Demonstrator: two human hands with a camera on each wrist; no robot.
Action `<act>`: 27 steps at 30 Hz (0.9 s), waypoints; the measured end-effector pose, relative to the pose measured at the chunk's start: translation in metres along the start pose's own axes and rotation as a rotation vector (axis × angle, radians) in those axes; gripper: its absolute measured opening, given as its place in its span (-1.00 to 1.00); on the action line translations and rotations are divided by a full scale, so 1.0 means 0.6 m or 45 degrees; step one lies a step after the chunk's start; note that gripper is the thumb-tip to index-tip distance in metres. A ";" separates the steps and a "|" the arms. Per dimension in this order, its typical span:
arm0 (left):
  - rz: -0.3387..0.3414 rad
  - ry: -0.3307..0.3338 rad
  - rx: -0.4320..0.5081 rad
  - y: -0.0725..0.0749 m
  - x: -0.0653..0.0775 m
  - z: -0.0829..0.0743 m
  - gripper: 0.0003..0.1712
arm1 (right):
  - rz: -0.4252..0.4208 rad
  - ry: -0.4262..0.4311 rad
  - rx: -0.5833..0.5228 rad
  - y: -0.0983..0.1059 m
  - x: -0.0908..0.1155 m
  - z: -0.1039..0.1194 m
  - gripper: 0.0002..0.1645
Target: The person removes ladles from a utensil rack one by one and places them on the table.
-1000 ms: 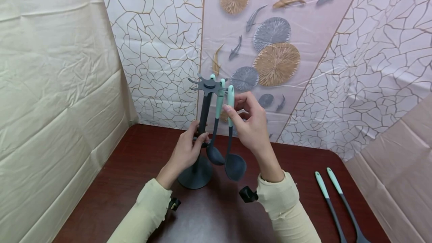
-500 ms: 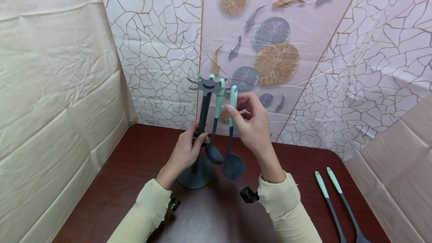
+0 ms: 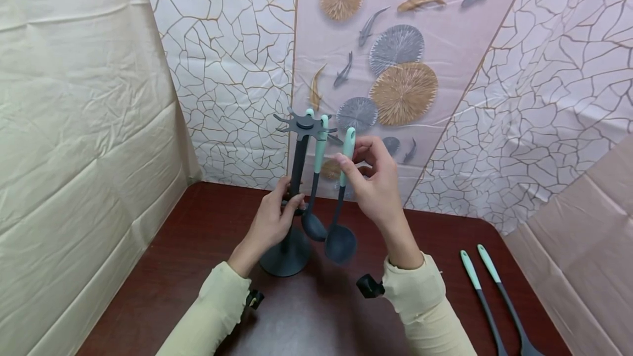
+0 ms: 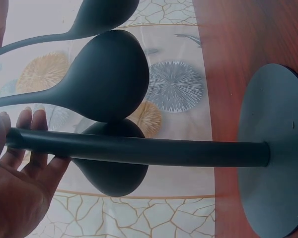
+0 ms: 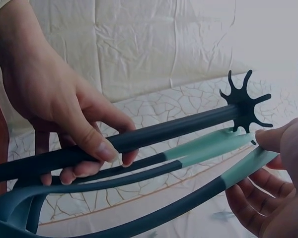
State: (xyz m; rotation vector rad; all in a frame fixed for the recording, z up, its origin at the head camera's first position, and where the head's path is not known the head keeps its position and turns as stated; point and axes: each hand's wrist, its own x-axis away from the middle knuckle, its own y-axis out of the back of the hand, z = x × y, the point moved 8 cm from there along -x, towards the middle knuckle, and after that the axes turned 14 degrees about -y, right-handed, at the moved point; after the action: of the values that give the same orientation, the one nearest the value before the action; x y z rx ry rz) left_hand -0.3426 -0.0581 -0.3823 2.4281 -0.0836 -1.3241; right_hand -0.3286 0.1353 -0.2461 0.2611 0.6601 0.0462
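Note:
My left hand grips the pole of a dark grey utensil stand, which stands on its round base. Between thumb and fingers, my right hand pinches the mint-green handle of a dark ladle, just right of the hooked top. This handle's hole is apart from the hooks; its bowl hangs tilted to the lower left. A second ladle hangs from a hook close to the pole. Behind it shows the mint tip of another utensil, whose dark head appears behind the pole in the left wrist view.
Two more mint-handled utensils lie at the table's right: one slimmer, the other widening at the frame's bottom edge. The dark red table meets patterned cloth walls at the back and sides.
My right hand has drawn the ladle's handle to the right, away from the hooks, so it leans more. My left hand keeps its hold on the pole.

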 end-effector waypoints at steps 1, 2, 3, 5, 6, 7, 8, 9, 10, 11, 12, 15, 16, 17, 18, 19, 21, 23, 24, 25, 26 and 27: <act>0.000 -0.005 -0.006 0.000 0.000 0.000 -0.75 | -0.004 0.000 0.002 0.003 0.000 0.000 -0.72; -0.001 -0.008 -0.011 0.000 -0.001 0.000 -0.75 | -0.009 -0.001 0.004 0.006 0.000 0.000 -0.72; -0.002 -0.012 -0.015 0.000 -0.001 0.000 -0.76 | -0.015 -0.005 0.009 0.009 0.000 -0.001 -0.72; -0.003 -0.013 -0.019 0.000 -0.001 0.001 -0.76 | -0.021 -0.017 0.022 0.014 -0.001 -0.003 -0.72; -0.003 -0.014 -0.018 0.000 -0.001 0.001 -0.76 | -0.026 -0.023 0.029 0.017 -0.001 -0.005 -0.72; -0.003 -0.012 -0.014 0.000 -0.001 0.001 -0.75 | -0.032 -0.030 0.037 0.019 0.000 -0.007 -0.72; -0.002 -0.011 -0.010 0.001 -0.001 0.000 -0.75 | -0.039 -0.038 0.043 0.022 0.000 -0.009 -0.71; 0.000 -0.008 -0.006 0.001 -0.001 0.000 -0.74 | -0.043 -0.044 0.045 0.025 0.001 -0.011 -0.71; 0.001 -0.004 -0.004 0.001 -0.001 -0.001 -0.74 | -0.049 -0.049 0.048 0.028 0.001 -0.012 -0.71; 0.003 -0.001 -0.003 0.001 -0.001 -0.001 -0.73 | -0.057 -0.053 0.046 0.031 0.002 -0.014 -0.71; 0.004 0.001 0.001 0.002 -0.001 -0.002 -0.73 | -0.066 -0.057 0.041 0.034 0.003 -0.015 -0.72; 0.007 0.006 0.004 0.003 -0.002 -0.003 -0.72 | -0.090 -0.057 0.032 0.043 0.005 -0.017 -0.73; 0.007 0.003 0.003 0.003 -0.002 -0.004 -0.72 | -0.097 -0.057 0.034 0.045 0.006 -0.018 -0.73; 0.007 0.001 0.006 0.003 -0.002 -0.003 -0.72 | -0.102 -0.055 0.036 0.047 0.006 -0.018 -0.73; 0.006 0.000 0.007 0.003 -0.002 -0.003 -0.71 | -0.108 -0.056 0.040 0.049 0.007 -0.018 -0.73; 0.004 -0.001 0.005 0.003 -0.002 -0.003 -0.71 | -0.112 -0.055 0.047 0.050 0.007 -0.018 -0.72; 0.001 0.002 0.005 0.004 -0.001 -0.001 -0.71 | -0.113 -0.057 0.057 0.051 0.008 -0.019 -0.72; -0.001 0.009 0.010 0.003 0.000 0.000 -0.71 | -0.112 -0.060 0.066 0.053 0.008 -0.019 -0.71; -0.001 0.014 0.015 0.003 0.001 0.000 -0.71 | -0.115 -0.062 0.074 0.055 0.009 -0.020 -0.71; 0.000 0.018 0.018 0.002 0.001 0.000 -0.72 | -0.117 -0.062 0.084 0.057 0.009 -0.021 -0.71; 0.001 0.021 0.021 0.002 0.002 0.000 -0.72 | -0.119 -0.065 0.094 0.060 0.010 -0.023 -0.71; 0.002 0.020 0.023 0.001 0.002 0.000 -0.72 | -0.118 -0.067 0.102 0.063 0.010 -0.024 -0.71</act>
State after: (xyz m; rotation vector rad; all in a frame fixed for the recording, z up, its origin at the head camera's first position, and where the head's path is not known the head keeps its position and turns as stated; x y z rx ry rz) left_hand -0.3418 -0.0590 -0.3829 2.4527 -0.0937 -1.3090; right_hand -0.3310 0.1758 -0.2511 0.3076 0.6218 -0.0760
